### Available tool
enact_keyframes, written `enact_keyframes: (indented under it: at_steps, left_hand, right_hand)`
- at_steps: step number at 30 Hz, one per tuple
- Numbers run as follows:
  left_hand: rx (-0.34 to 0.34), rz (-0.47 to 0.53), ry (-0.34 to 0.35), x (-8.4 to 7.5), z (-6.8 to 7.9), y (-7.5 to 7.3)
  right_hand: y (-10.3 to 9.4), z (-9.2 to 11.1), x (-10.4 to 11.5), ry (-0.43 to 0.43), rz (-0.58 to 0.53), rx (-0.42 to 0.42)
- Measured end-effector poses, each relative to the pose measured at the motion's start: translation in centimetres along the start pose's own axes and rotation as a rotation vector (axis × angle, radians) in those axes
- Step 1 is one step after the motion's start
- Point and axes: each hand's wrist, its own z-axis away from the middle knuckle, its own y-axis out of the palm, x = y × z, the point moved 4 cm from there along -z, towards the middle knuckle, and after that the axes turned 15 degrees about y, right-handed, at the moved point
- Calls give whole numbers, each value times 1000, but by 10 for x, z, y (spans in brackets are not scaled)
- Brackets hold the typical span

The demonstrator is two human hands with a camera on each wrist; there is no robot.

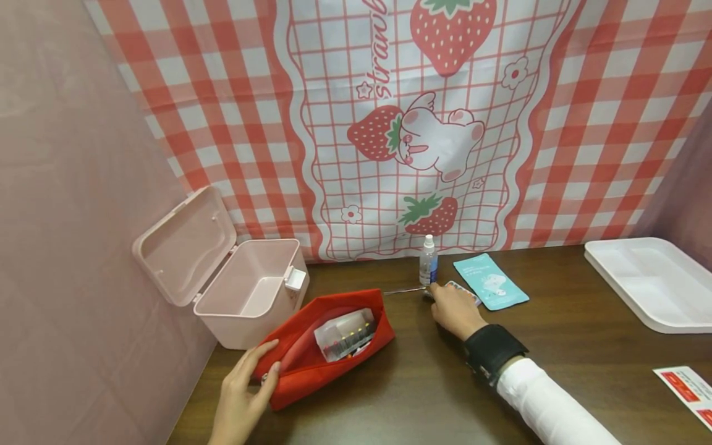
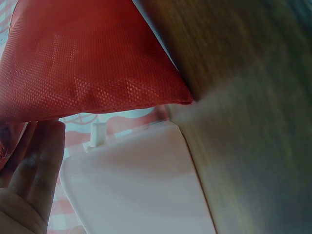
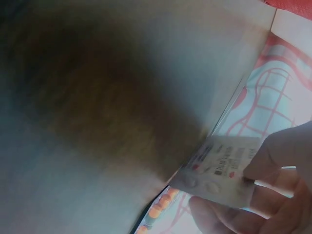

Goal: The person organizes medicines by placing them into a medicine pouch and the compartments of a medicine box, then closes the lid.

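Observation:
My left hand (image 1: 245, 383) grips the left end of a red zip pouch (image 1: 311, 383), thumb in front and fingers behind. The pouch gapes upward, showing a clear plastic case (image 1: 345, 337) with several small coloured items. In the left wrist view, the red fabric (image 2: 92, 58) hangs over the fingers (image 2: 44, 165). My right hand (image 1: 456, 309) pinches a flat silvery blister pack (image 3: 219, 170) with printed text, between thumb and fingers. From the head view it appears nearly edge-on, as a thin strip pointing at the pouch. Right behind this hand stands a clear spray bottle (image 1: 428, 262).
A pink lidded box (image 1: 253, 330) stands open at the left. Beside the right hand lie a teal packet (image 1: 492, 281) and a small patterned packet (image 1: 470, 293), partly hidden. Further right are a white divided tray (image 1: 639, 284) and a red-and-white card (image 1: 686, 389). A checked cloth hangs behind.

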Motion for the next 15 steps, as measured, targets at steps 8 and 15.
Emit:
enact_keyframes:
  at_steps: [8, 15]
  left_hand:
    - [8, 1, -2, 0, 0, 0]
    - [3, 2, -1, 1, 2, 0]
  right_hand:
    - [-6, 1, -1, 13, -9, -8]
    - [-14, 5, 3, 5, -22, -20]
